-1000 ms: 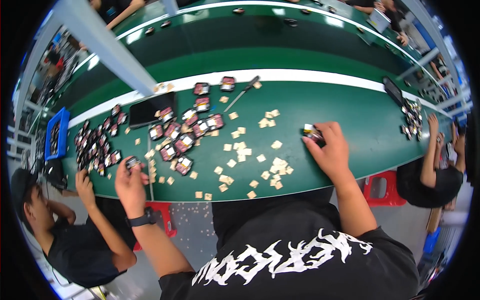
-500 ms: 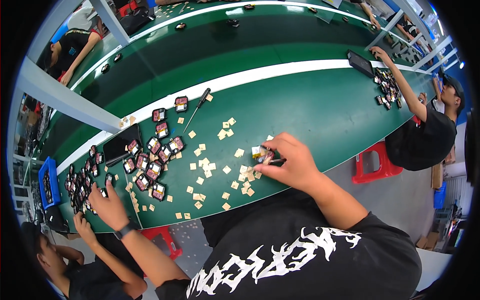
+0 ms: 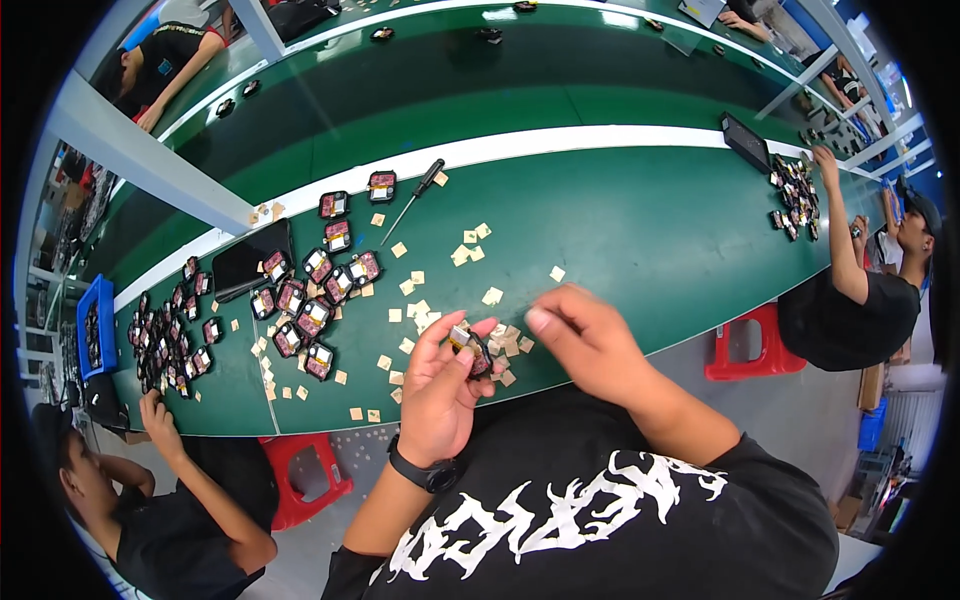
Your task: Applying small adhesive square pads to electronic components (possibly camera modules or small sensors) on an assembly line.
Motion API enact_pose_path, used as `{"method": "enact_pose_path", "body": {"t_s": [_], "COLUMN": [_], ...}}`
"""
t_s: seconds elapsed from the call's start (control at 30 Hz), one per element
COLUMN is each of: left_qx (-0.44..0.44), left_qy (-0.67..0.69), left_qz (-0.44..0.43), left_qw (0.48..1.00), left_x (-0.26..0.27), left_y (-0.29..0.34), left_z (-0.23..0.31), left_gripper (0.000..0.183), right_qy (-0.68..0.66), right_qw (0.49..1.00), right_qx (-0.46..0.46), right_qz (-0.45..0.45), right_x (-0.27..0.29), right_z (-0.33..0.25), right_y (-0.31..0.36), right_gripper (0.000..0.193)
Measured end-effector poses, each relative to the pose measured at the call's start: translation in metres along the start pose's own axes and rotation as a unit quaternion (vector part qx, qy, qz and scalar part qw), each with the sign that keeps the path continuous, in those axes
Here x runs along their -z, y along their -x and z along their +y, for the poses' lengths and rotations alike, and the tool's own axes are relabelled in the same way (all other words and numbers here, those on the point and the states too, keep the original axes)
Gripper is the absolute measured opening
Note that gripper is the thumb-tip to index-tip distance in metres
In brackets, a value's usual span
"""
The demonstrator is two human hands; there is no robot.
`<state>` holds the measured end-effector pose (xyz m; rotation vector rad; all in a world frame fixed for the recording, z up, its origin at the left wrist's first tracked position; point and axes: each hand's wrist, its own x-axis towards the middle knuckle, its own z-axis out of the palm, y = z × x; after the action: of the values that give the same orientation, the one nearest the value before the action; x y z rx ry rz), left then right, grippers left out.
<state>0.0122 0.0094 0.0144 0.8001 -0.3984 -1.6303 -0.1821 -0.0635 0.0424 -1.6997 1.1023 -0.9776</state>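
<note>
My left hand (image 3: 440, 395) is closed around a small black electronic module (image 3: 472, 352) with a silver and yellow part on top, held above the table's near edge. To its right is my right hand (image 3: 590, 345), apart from the module, its thumb and fingers curled together. Whether anything small is between those fingertips is hidden. Beige square pieces (image 3: 493, 296) lie scattered around and beyond both hands. Several similar modules (image 3: 313, 317), black with reddish boards and pale labels, lie in a group to the left.
A screwdriver (image 3: 428, 177) lies beyond the loose squares. By the left modules sits a dark flat tray (image 3: 252, 262); a blue bin (image 3: 97, 325) stands farther left. Co-workers sit at both sides, near more modules (image 3: 793, 195) at right. A slanted post (image 3: 160, 160) rises at left.
My left hand has come from the left-hand modules to the middle and now holds a module. My right hand no longer shows the module it held; its fingers have curled in.
</note>
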Motion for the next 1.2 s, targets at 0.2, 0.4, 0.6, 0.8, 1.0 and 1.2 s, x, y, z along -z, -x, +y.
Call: {"method": "enact_pose_path", "body": {"t_s": [0.2,0.4,0.6,0.8,1.0,1.2], "left_qx": [-0.066,-0.112,-0.114,-0.129,-0.142,-0.097], "left_qy": [-0.165,-0.226,-0.267,-0.315,-0.336,-0.286], "left_qz": [-0.003,0.027,0.037,0.031,0.040,0.041], "left_qw": [0.984,0.967,0.956,0.940,0.930,0.952], "left_x": [-0.001,-0.006,-0.009,-0.011,-0.007,-0.005], "left_y": [-0.001,-0.002,-0.002,0.000,-0.001,-0.001], "left_z": [-0.006,-0.021,-0.022,-0.027,-0.031,-0.024], "left_gripper": [0.030,0.030,0.030,0.027,0.022,0.022], "right_qy": [0.015,-0.047,-0.078,-0.113,-0.132,-0.152], "right_qw": [0.976,0.979,0.955,0.924,0.913,0.922], "right_qx": [-0.210,-0.150,-0.201,-0.317,-0.352,-0.330], "right_qz": [-0.060,-0.130,-0.205,-0.179,-0.158,-0.134], "right_x": [0.018,0.008,0.004,-0.002,-0.007,-0.009], "right_z": [-0.003,-0.007,-0.021,-0.024,-0.016,-0.011], "right_y": [0.000,0.011,0.010,0.006,0.002,0.007], "right_gripper": [0.052,0.033,0.019,0.021,0.025,0.028]}}
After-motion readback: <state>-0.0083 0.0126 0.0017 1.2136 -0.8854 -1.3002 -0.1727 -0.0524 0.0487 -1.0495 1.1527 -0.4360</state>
